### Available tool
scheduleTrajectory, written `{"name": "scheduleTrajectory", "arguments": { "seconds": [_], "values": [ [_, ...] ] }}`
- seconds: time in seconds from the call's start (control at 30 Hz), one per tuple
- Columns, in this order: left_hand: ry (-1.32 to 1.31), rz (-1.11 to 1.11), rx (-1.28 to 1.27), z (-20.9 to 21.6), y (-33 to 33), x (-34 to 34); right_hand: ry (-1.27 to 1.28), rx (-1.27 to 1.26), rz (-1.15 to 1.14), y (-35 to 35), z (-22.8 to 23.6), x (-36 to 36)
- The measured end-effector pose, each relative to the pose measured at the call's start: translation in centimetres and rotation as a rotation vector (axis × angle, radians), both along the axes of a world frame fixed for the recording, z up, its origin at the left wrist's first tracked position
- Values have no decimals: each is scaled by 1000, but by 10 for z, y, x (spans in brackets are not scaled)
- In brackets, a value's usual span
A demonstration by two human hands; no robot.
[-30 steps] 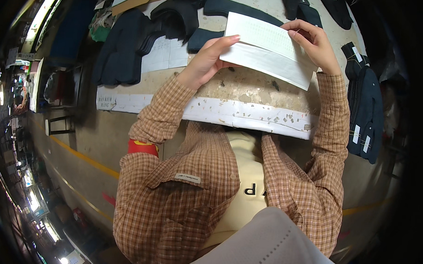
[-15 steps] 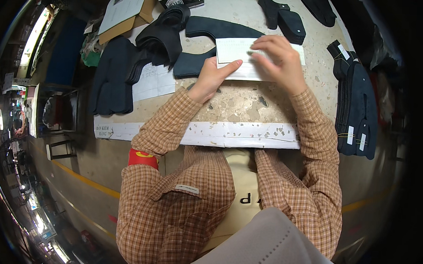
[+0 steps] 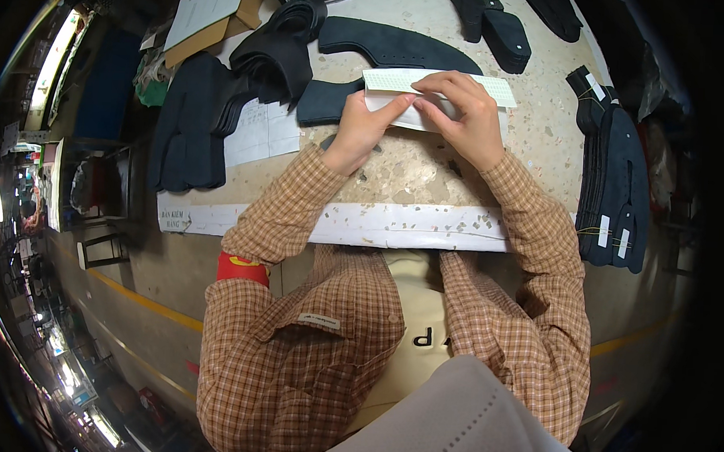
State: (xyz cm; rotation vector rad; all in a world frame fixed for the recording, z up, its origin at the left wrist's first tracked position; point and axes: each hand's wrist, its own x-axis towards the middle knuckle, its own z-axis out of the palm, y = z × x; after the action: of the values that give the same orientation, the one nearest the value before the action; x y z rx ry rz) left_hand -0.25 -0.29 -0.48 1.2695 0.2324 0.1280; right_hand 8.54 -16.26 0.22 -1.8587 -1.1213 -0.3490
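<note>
White paper, folded along its length, is held by both hands above the tabletop. The left hand grips its left end; the right hand pinches the printed flap between thumb and fingers. A curved dark piece lies just beyond; a dark stack lies left, beside a white sheet.

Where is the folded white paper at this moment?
In the head view, the folded white paper is above and slightly right of centre, between the left hand and right hand, with a long dark piece just beyond it.
</note>
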Motion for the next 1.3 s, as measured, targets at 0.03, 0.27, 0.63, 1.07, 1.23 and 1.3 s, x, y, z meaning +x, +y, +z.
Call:
{"name": "scheduleTrajectory", "arguments": {
  "seconds": [0.03, 0.27, 0.63, 1.07, 1.23, 1.3],
  "values": [
    [-11, -10, -8, 1, 1, 0, 24, 7, 6, 0, 0, -1],
    [37, 15, -72, 3, 1, -1, 18, 9, 38, 0, 2, -1],
    [-46, 0, 0, -1, 1, 0, 115, 30, -25, -1, 3, 0],
    [-175, 22, 87, -7, -3, 0, 107, 91, -34, -1, 7, -5],
    [-162, 19, 118, -10, -3, 0, 136, 80, -29, -3, 6, -6],
    [-158, 24, 102, -11, -4, 0, 80, 86, -43, -2, 6, -5]
  ]
}}
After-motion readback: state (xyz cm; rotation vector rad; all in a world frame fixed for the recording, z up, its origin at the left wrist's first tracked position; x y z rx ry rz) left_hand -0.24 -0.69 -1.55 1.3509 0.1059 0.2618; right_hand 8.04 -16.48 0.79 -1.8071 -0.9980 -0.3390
